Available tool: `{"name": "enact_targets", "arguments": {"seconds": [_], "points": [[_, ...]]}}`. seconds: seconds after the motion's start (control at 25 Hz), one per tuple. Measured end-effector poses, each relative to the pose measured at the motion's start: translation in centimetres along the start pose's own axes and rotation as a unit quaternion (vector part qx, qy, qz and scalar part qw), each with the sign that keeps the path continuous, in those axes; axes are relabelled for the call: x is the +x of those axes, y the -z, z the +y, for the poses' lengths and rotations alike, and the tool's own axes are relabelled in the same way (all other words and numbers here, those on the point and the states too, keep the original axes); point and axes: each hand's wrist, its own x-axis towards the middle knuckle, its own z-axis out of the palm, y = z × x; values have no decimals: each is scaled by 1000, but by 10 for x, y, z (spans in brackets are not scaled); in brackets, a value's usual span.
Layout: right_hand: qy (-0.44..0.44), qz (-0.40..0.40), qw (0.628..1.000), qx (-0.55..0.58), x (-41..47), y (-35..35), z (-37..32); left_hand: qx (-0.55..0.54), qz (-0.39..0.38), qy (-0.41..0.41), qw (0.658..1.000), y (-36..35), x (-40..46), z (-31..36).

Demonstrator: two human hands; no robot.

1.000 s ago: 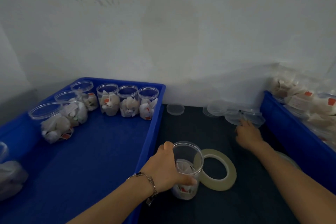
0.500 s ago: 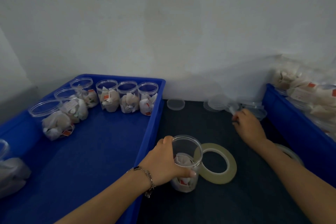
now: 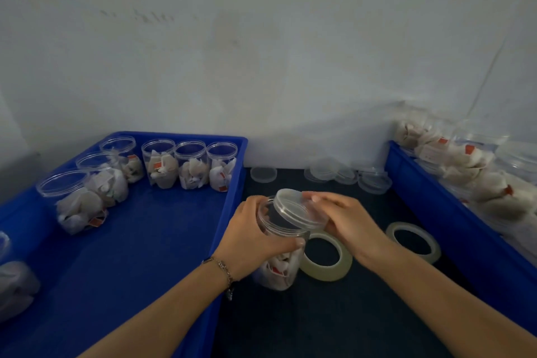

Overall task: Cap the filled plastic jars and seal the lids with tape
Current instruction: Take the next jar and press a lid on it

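A clear plastic jar point(image 3: 279, 267) filled with white packets stands on the dark table between two blue trays. My left hand point(image 3: 252, 238) grips the jar around its upper wall. My right hand point(image 3: 345, 218) holds a clear lid point(image 3: 296, 209) tilted over the jar's mouth, its left edge raised. A roll of clear tape point(image 3: 327, 259) lies flat just right of the jar, partly behind my right wrist. A second tape roll point(image 3: 412, 241) lies further right.
The left blue tray point(image 3: 130, 241) holds several capped filled jars point(image 3: 190, 166) along its far and left sides. The right blue tray point(image 3: 453, 212) is piled with filled jars. Loose clear lids point(image 3: 348, 174) lie by the wall.
My right hand took a lid from the pile at the back and brought it over the jar's mouth. My left hand kept its grip on the jar.
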Motion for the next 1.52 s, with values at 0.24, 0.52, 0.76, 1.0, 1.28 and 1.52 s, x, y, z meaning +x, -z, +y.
{"name": "enact_targets", "arguments": {"seconds": [0.24,0.52,0.76,1.0,1.28,1.52], "points": [[165,-92,961,-200,-10,-9,-20,-83,12,-44,995,6,-6,13],[214,-129,915,-317,-7,-6,-32,41,29,2,999,9,-7,18],[195,-151,933,-261,-7,7,-41,-25,-38,-18,999,12,-5,12],[143,-233,921,-277,-12,14,-52,-68,-130,-32,989,23,0,7],[82,-57,797,-595,-18,-27,-21,102,-91,-15,990,5,-4,5],[144,-206,846,-471,-16,-14,-32,47,-126,-21,991,17,1,7]]}}
